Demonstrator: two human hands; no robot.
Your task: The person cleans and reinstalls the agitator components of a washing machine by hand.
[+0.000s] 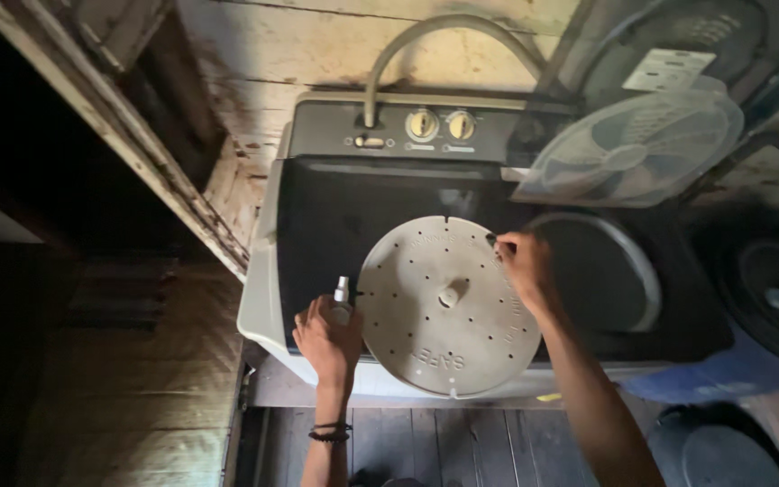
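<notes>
Right hand [525,264] pinches the perforated spin-tub safety disc [448,307] by its far rim, left hand [328,335] clamps a small spray bottle [342,298] beside it — a thin edge grip, so the disc could slip onto the washing machine [317,198] lid.

I see a matt grey plastic perforated disc [448,307], glossy dark lid of the plastic washing machine [335,207], rough peeling wooden wall [263,54] at upper left, worn floor planks [462,446], translucent plastic fan cover [633,149].
</notes>
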